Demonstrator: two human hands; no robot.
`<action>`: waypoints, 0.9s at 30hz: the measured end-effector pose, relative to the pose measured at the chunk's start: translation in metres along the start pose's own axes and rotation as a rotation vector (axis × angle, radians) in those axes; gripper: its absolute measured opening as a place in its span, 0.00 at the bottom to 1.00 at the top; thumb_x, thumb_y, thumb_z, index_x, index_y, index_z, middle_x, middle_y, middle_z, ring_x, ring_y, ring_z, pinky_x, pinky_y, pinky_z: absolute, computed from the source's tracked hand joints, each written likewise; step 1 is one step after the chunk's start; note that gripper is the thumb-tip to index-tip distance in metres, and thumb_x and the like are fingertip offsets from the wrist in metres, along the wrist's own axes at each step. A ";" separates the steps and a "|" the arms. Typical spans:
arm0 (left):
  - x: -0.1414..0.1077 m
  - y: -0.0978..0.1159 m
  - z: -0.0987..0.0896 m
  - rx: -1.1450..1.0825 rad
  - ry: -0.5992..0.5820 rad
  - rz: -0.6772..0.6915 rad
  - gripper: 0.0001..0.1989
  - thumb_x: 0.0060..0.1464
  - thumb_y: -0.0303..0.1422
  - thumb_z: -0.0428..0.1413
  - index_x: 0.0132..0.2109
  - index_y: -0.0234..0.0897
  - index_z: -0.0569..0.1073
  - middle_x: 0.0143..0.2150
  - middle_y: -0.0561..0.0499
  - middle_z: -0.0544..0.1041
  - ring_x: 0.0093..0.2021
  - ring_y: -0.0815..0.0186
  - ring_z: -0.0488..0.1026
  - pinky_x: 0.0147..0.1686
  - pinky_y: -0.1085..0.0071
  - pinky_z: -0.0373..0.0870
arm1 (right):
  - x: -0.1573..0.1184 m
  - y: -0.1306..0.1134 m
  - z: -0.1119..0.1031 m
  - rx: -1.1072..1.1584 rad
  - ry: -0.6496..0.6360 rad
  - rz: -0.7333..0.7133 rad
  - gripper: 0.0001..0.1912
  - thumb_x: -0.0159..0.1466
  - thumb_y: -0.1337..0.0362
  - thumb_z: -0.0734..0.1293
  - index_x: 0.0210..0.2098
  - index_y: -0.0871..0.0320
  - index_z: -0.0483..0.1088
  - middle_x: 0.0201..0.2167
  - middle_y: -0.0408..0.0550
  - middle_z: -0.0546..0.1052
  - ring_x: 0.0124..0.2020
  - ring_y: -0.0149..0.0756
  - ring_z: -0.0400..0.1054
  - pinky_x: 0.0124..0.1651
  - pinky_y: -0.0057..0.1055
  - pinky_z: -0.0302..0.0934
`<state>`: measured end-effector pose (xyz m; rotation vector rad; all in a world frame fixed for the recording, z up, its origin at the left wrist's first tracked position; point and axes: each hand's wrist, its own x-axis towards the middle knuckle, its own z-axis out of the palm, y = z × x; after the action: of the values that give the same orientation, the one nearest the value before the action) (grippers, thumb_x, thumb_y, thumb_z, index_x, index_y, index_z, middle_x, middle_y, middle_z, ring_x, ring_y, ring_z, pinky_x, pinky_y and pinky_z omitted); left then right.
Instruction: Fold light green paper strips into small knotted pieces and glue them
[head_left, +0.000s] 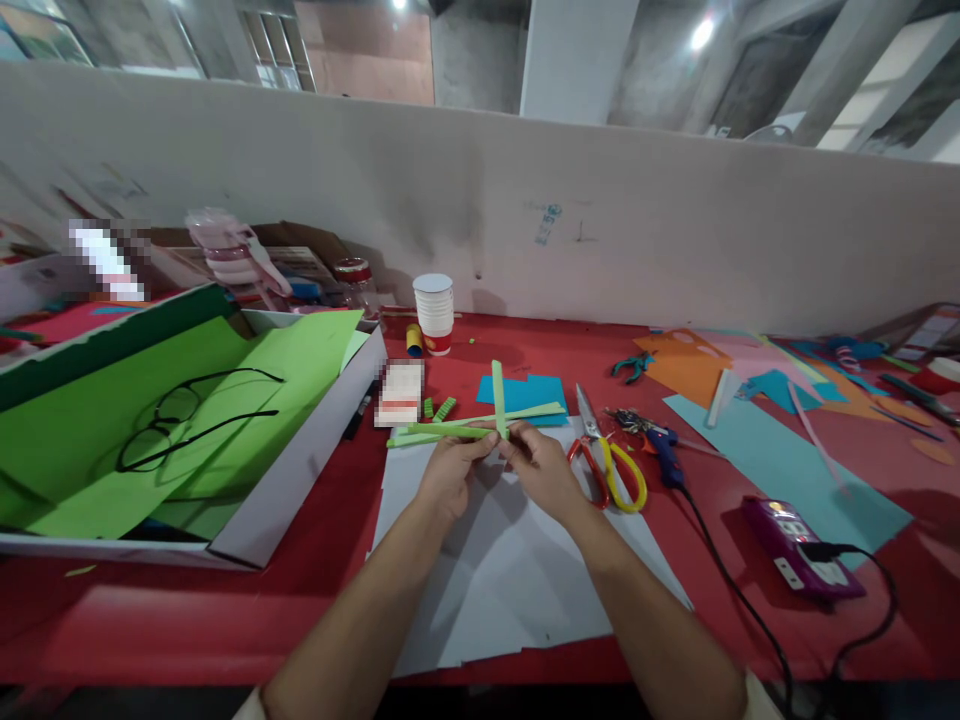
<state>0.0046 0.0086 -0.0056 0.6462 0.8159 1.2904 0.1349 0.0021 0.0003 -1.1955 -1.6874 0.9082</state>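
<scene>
Light green paper strips [499,395] meet at a corner between my two hands, one standing up and one pointing left. My left hand [450,472] pinches the left-pointing strip near that corner. At the same corner my right hand [541,465] closes its fingertips on the upright strip. Behind them, another pale green strip [536,411] lies across the blue paper [555,392]. White paper sheets [517,580] spread beneath both hands. Scissors [611,460] with red and yellow handles lie just right of my right hand. Small folded green pieces [445,408] are beyond my left hand.
A white box [300,480] with green paper and eyeglasses [161,425] stands left. A paper cup [434,315] is at the back. Right are a corded glue gun [666,455], pliers [634,367], a purple power strip [802,550] and coloured paper [795,470].
</scene>
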 end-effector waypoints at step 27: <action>-0.007 0.005 0.008 -0.049 -0.094 -0.004 0.07 0.42 0.30 0.62 0.26 0.31 0.73 0.20 0.54 0.68 0.21 0.70 0.65 0.22 0.72 0.63 | -0.001 0.004 0.012 0.247 0.035 0.123 0.11 0.62 0.56 0.60 0.30 0.55 0.67 0.20 0.39 0.68 0.22 0.30 0.62 0.26 0.27 0.56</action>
<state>0.0078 0.0029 0.0036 0.6611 0.7063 1.2632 0.1258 0.0008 -0.0076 -1.1484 -1.4383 1.1295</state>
